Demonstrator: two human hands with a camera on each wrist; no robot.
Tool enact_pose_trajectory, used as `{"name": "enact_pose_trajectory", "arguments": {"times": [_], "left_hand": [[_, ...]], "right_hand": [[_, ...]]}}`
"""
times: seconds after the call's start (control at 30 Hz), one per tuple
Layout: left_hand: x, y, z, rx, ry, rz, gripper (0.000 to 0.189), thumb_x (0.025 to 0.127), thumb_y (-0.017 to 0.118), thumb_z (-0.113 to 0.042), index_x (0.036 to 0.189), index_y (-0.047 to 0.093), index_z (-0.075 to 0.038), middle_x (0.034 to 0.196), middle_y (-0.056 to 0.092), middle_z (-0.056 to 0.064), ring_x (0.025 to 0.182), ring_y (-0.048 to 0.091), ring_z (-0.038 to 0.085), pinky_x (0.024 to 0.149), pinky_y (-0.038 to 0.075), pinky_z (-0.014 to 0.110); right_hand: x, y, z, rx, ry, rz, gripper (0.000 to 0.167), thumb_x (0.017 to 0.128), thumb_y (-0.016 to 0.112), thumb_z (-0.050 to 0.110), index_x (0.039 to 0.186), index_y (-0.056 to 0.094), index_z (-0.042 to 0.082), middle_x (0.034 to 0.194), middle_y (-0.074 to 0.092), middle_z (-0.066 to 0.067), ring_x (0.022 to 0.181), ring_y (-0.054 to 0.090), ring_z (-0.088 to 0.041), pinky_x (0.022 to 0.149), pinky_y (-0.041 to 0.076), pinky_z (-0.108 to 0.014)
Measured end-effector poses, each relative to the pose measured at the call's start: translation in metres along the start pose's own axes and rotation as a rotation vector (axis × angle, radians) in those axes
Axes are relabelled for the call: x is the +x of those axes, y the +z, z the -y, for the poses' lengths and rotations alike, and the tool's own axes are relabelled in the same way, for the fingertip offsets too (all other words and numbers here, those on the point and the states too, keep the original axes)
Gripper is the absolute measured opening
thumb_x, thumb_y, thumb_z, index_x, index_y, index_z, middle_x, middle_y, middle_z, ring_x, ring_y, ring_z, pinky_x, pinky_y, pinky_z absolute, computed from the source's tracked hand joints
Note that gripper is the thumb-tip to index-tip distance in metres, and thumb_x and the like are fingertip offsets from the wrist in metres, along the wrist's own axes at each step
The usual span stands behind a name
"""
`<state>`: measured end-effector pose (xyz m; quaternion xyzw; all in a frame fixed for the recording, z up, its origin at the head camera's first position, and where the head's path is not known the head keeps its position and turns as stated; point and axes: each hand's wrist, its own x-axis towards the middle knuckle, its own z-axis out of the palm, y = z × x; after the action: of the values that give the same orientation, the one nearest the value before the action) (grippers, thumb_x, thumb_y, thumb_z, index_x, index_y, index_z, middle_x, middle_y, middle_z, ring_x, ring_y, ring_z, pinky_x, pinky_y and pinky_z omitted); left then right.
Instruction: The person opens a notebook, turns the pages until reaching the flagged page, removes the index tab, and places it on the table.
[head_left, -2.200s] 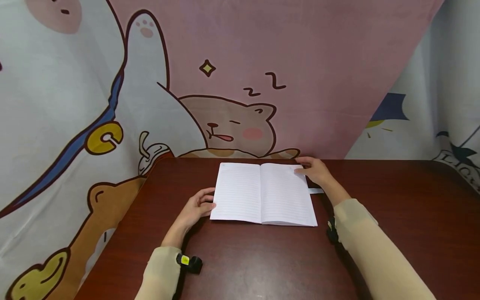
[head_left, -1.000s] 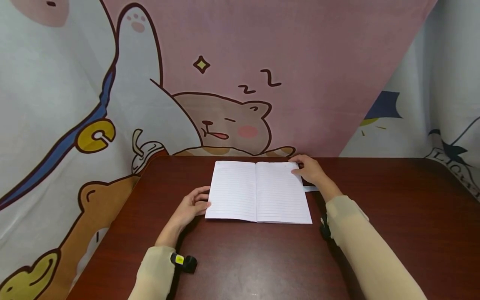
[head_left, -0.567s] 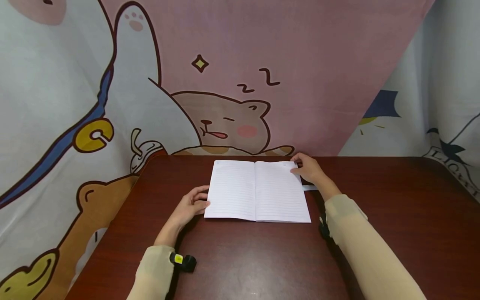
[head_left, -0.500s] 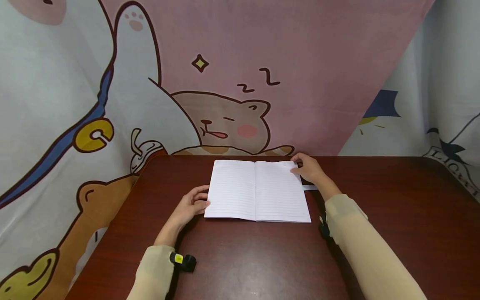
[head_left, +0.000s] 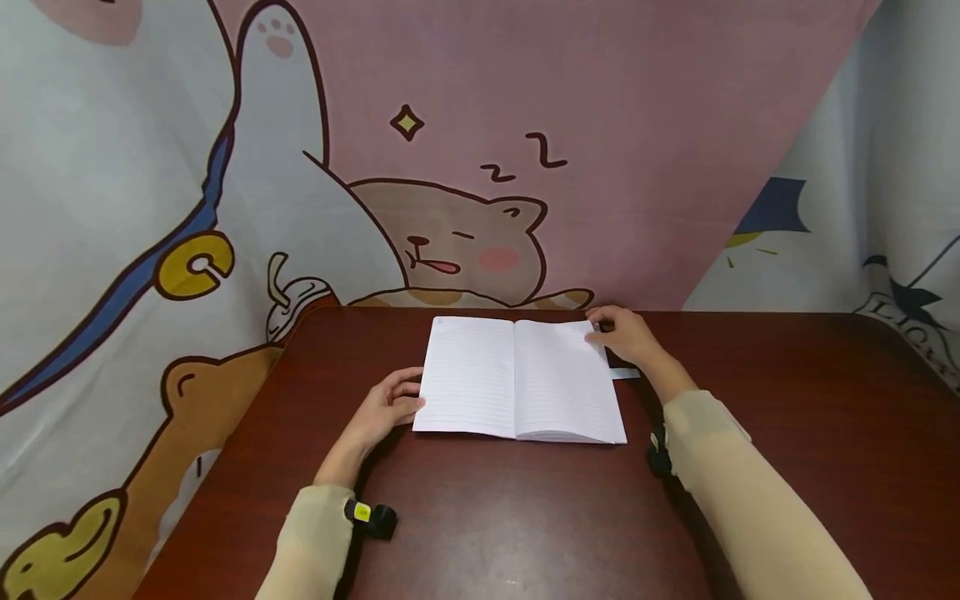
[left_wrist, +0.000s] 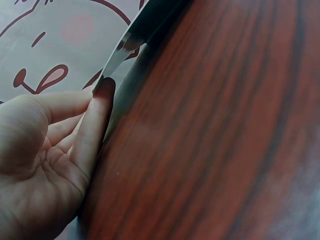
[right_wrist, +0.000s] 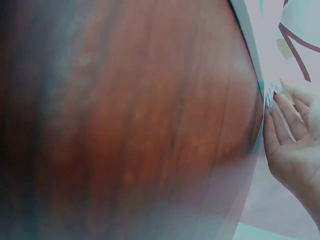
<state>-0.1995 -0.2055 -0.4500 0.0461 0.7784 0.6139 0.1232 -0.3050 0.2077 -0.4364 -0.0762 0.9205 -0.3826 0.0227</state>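
Note:
An open notebook (head_left: 468,379) with white lined pages lies in the middle of the table, its spine pointing away from me. My left hand (head_left: 381,411) pinches the left edge, thumb on the page and fingers underneath; the left wrist view shows the cover (left_wrist: 112,60) between thumb and fingers. At the upper right corner, my right hand (head_left: 630,337) pinches the page edges, thumb on top. Up close in the right wrist view, the page edges (right_wrist: 269,97) look slightly fanned at those fingertips. A pale strap (head_left: 625,373) sticks out from the notebook's right side.
The dark red-brown wooden table (head_left: 480,517) reaches a cloth backdrop (head_left: 637,150) printed with cartoon animals. Black wrist cameras sit at both cuffs, the left one (head_left: 382,521) with a yellow label.
The lower edge of the right-hand pages now bulges up with several sheets showing apart. Both hands keep their places on the notebook. The head view has shifted slightly.

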Motion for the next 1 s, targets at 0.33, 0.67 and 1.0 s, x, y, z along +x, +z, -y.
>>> {"name": "enact_pose_trajectory", "arguments": {"times": [0.33, 0.67, 1.0], "left_hand": [[-0.0002, 0.0, -0.0023, -0.007, -0.001, 0.002, 0.055, 0.096, 0.062, -0.003, 0.148, 0.042, -0.006, 0.13, 0.058, 0.026, 0.09, 0.066, 0.005, 0.078, 0.057, 0.024], [-0.0011, -0.0001, -0.0011, -0.011, 0.003, 0.008, 0.055, 0.096, 0.062, -0.004, 0.148, 0.042, -0.005, 0.13, 0.058, 0.027, 0.09, 0.066, 0.005, 0.078, 0.057, 0.024], [-0.0003, 0.0001, -0.0016, 0.006, -0.013, -0.008, 0.054, 0.097, 0.062, -0.004, 0.147, 0.043, -0.006, 0.129, 0.059, 0.026, 0.091, 0.066, 0.006, 0.078, 0.056, 0.024]], "right_hand": [[-0.0011, -0.0036, 0.0014, -0.009, -0.001, -0.077, 0.027, 0.095, 0.067, 0.016, 0.116, 0.065, -0.001, 0.112, 0.064, -0.02, 0.099, 0.057, -0.03, 0.081, 0.046, -0.033], [0.0, -0.0005, -0.0019, 0.103, 0.052, -0.072, 0.027, 0.096, 0.066, 0.012, 0.118, 0.062, -0.003, 0.111, 0.064, -0.022, 0.087, 0.065, -0.025, 0.075, 0.06, -0.032], [-0.0023, -0.0006, 0.0032, 0.16, 0.042, -0.08, 0.031, 0.096, 0.065, 0.012, 0.123, 0.06, -0.004, 0.116, 0.062, -0.023, 0.094, 0.065, -0.027, 0.079, 0.06, -0.035]]}}
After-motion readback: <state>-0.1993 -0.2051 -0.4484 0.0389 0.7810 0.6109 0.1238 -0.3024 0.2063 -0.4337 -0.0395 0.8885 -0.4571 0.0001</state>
